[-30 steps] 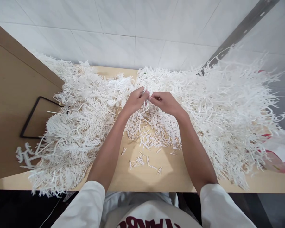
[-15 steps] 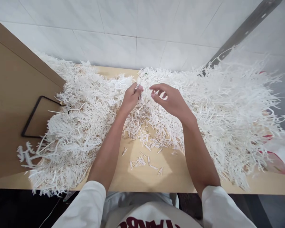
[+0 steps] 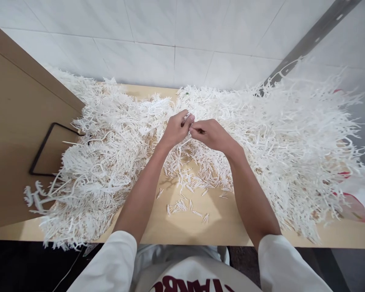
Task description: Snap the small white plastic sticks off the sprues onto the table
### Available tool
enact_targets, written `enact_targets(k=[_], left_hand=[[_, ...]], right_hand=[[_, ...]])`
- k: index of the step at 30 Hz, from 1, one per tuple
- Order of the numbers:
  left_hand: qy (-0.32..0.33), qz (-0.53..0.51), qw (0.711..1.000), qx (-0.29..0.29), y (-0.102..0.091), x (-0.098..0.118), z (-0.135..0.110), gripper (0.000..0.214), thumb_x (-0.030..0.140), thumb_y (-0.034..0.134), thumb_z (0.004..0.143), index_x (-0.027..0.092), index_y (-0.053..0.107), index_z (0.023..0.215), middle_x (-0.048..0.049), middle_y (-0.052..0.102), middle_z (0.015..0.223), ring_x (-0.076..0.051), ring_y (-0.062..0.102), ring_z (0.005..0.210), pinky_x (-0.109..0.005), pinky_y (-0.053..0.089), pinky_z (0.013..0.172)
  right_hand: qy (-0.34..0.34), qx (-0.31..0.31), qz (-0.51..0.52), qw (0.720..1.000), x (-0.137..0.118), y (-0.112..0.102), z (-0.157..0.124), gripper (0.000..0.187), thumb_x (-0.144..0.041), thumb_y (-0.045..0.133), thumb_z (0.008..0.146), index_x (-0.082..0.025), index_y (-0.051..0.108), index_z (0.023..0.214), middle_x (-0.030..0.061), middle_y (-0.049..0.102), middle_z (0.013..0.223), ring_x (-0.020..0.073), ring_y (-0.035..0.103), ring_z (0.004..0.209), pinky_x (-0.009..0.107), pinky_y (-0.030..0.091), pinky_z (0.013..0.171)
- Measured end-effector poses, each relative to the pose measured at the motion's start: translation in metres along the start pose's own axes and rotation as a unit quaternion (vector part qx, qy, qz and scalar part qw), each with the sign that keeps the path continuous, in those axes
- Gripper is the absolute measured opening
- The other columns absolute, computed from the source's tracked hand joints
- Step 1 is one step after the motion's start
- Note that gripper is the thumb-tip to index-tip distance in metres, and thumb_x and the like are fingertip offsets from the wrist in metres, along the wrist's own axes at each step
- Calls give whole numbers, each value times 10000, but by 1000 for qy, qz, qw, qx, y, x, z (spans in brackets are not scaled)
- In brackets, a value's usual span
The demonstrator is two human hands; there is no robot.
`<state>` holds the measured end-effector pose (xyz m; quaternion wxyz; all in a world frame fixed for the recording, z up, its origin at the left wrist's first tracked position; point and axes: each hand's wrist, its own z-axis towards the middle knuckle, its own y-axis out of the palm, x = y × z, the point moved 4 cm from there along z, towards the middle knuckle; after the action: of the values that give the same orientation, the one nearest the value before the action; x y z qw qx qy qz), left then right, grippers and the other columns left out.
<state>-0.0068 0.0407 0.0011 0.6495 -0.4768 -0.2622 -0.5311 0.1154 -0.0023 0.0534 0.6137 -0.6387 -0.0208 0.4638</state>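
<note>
Rejoined after parting half a second ago, the left hand (image 3: 175,130) and right hand (image 3: 213,135) pinch one white sprig (image 3: 188,119) just above the loose pieces (image 3: 194,178), where a hard snap could flick bits into the tangled heap (image 3: 292,134) flanking them.

Right hand (image 3: 214,136) closed back against left hand (image 3: 176,129); fingertips meeting again
</note>
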Motion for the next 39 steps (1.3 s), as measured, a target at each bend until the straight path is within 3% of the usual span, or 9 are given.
enact_targets(k=[2,5,10,12,15,24,33,37,39], left_hand=[[-46,-31,997,51,-5,-6,-1,488,659,425,828,189,433,699,23,416,604,-79,356,532,-254,272,507],[-87,-95,985,118,-15,-12,-2,454,644,442,825,195,475,762,37,370,600,-64,332,505,-234,279,479],[-62,-143,985,78,-17,-3,4,432,633,414,847,212,493,796,48,326,565,-57,320,462,-219,284,459],[-33,-119,990,69,-17,5,5,431,630,419,847,211,504,791,34,372,604,-61,360,498,-218,315,485],[2,-86,994,60,-17,17,5,432,612,445,849,197,510,753,5,437,700,-75,416,591,-227,355,538],[8,-64,997,33,-10,23,3,480,580,509,843,190,340,621,41,325,580,-77,309,538,-254,271,521],[-70,-70,984,146,-28,-1,3,456,592,548,814,201,406,628,41,358,550,-80,317,510,-249,266,482],[-65,-111,986,110,-31,2,4,418,589,478,859,205,505,697,31,427,548,-73,380,491,-229,308,468],[-59,-124,987,78,-28,9,4,425,596,453,867,208,523,710,32,425,533,-69,380,467,-226,307,451]], right_hand=[[-66,-60,92,992,-25,1,-5,359,-261,429,907,-188,327,571,-63,313,530,52,265,496,244,243,526],[-133,8,91,987,-46,-6,-6,372,-267,467,889,-188,315,558,-58,329,538,58,299,529,243,284,571],[28,207,-8,978,-1,-18,1,253,-197,571,781,-199,390,605,-48,411,595,78,362,577,263,293,603],[85,198,23,976,19,-17,2,84,-265,572,819,-207,525,780,-34,519,683,90,440,621,267,335,638],[106,139,87,981,28,-12,3,255,-443,498,894,-220,592,974,1,613,838,110,521,728,274,374,695],[63,102,33,992,13,0,10,348,-317,491,884,-185,384,580,-52,370,553,71,320,548,257,251,561],[-106,46,49,992,-68,2,-6,365,-268,442,912,-191,314,579,-49,341,554,75,302,549,263,272,584],[53,222,38,973,-28,-9,-2,337,-376,557,859,-193,438,602,-31,452,594,86,382,573,260,300,582],[104,204,93,969,0,-6,3,298,-486,543,858,-194,582,813,10,588,770,107,493,677,253,358,628]])
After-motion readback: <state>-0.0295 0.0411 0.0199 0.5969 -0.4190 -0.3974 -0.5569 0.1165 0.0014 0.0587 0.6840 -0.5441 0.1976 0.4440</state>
